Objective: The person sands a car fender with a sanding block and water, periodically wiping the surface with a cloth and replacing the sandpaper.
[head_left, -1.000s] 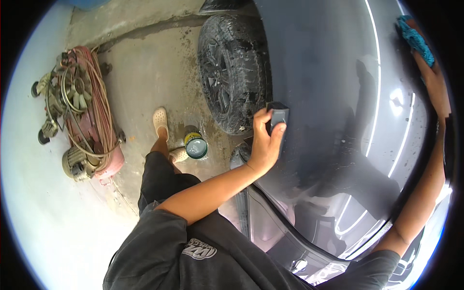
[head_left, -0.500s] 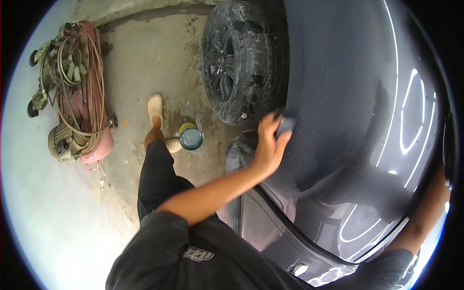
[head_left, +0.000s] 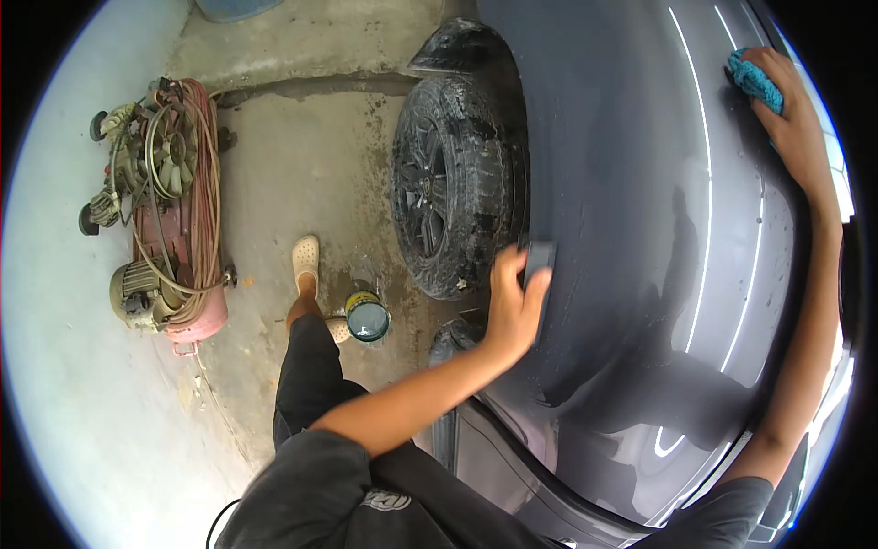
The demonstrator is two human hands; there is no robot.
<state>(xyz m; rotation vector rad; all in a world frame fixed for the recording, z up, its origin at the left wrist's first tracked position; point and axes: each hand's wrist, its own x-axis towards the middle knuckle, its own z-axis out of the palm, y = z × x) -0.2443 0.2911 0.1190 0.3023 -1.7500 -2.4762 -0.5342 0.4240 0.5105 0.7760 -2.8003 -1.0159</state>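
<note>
Head view: two bare hands at work on a dark grey car panel (head_left: 622, 183), arms spread wide across it.
Left hand: here at the panel's left edge, the left hand (head_left: 514, 309) is clamped on a block (head_left: 543, 258), thumb on one side, fingers on the other.
Block: small, dark grey, flat-faced, right up against the panel near the wheel arch, gripped low on its length.
Right hand: way over at the panel's upper right edge, the right hand (head_left: 794, 114) has its fingers closed on a cloth.
Cloth: bright blue and bunched, the cloth (head_left: 757, 84) pokes out past the fingertips, beside the panel's dark border.
Panel: glossy, with long white light streaks on the right half and small droplets or specks lower down.
Wheel: a muddy black wheel (head_left: 453, 188) sits under the panel's left edge, just above the left hand.
Bucket: on the floor (head_left: 293, 165), a bucket (head_left: 368, 320) of greyish liquid stands upright between the wheel and the person's pale clogs (head_left: 306, 259).
Compressor: toward the floor's left edge, a red compressor (head_left: 169, 220) draped in hose (head_left: 206, 183), well apart from the car.
</note>
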